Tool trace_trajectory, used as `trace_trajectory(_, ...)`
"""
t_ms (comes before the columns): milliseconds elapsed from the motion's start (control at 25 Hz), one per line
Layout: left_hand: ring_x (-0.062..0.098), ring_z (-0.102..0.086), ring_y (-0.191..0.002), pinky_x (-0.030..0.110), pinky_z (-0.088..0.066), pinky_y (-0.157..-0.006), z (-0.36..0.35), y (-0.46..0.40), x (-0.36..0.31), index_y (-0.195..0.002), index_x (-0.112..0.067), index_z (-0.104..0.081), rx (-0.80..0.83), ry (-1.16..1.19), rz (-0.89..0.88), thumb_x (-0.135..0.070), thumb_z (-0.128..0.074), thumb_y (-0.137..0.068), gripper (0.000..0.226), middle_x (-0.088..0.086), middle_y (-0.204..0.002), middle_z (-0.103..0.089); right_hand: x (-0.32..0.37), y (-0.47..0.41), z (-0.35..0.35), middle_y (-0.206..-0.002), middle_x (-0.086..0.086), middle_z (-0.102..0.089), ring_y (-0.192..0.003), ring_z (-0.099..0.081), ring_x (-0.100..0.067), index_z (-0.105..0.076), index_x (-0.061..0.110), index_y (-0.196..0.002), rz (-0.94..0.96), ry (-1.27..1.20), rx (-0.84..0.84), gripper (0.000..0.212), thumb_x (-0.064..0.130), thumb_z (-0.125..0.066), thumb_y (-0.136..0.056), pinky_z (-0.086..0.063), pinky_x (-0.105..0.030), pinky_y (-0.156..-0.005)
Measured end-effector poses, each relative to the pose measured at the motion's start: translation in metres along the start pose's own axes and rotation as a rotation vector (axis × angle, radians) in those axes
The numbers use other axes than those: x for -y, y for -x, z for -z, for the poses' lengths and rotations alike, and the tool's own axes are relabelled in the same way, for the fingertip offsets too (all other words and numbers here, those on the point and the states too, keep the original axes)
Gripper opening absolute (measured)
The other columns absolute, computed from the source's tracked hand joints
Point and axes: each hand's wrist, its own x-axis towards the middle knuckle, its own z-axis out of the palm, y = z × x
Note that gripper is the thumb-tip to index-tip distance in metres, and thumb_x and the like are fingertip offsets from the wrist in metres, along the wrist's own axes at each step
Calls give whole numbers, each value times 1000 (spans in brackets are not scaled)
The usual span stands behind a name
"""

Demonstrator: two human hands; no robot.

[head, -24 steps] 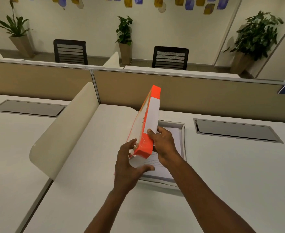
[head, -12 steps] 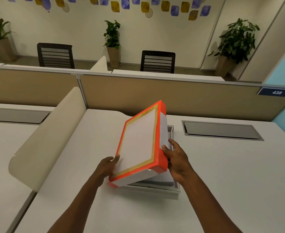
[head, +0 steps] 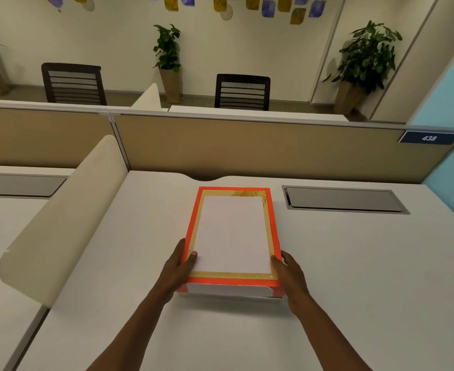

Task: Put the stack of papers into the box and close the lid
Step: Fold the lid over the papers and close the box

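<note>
The orange lid point(head: 232, 234), with a gold border and a white panel, lies flat over the box in the middle of the white desk. A thin strip of the white box point(head: 275, 297) shows under the lid's near right corner. The papers are hidden beneath the lid. My left hand point(head: 179, 266) grips the lid's near left corner, thumb on top. My right hand point(head: 290, 274) holds the near right corner the same way.
A grey cable hatch point(head: 343, 200) is set into the desk right of the box. A curved cream divider point(head: 60, 220) stands along the left. A tan partition point(head: 247, 145) closes the far edge, with a blue wall at the right.
The lid went from upright on its edge, to tilted over the box, to lying flat on it. Both hands shifted to its near corners.
</note>
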Motion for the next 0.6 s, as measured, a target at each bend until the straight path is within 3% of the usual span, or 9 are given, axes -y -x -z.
trace_trajectory(80, 28, -46, -139, 46, -42, -111, -1, 0, 1, -160, -32, -12, 9, -21, 3, -53, -49, -98, 76, -8, -156, -35, -8, 1, -4, -111, -1, -65, -93, -66, -23, -53, 31, -134, 21, 28, -4, 36, 40, -49, -99, -63, -44, -71)
trace_trajectory(200, 19, -50, -122, 43, -47, -105, -3, 2, 3, -159, -38, -5, 42, -35, -12, -54, -47, -97, 77, -14, -146, -36, -18, 2, -10, -108, 0, -63, -85, -65, -19, -45, 32, -141, 31, 93, -23, 39, 39, -43, -102, -58, -31, -54)
trace_trajectory(320, 13, -49, -112, 36, -49, -97, -6, 3, 6, -158, -41, -1, 43, -53, -22, -55, -46, -97, 77, -19, -136, -34, -28, 2, -14, -114, -1, -60, -87, -65, -19, -38, 29, -146, 56, 136, -30, 44, 38, -40, -104, -60, -32, -61)
trace_trajectory(480, 14, -51, -114, 33, -48, -95, -8, 5, 8, -159, -36, -6, 16, -82, -48, -50, -49, -98, 76, -14, -140, -39, -35, 1, -20, -140, -6, -53, -118, -58, -30, -30, 26, -152, 74, 202, -46, 49, 35, -39, -104, -57, -48, -93)
trace_trajectory(600, 27, -52, -128, 41, -47, -103, -11, 4, 11, -160, -28, -15, -49, -122, -45, -43, -56, -98, 76, 2, -151, -43, -38, -2, -23, -131, -6, -57, -110, -61, -29, -33, 24, -151, 80, 256, -74, 47, 30, -39, -104, -57, -49, -90)
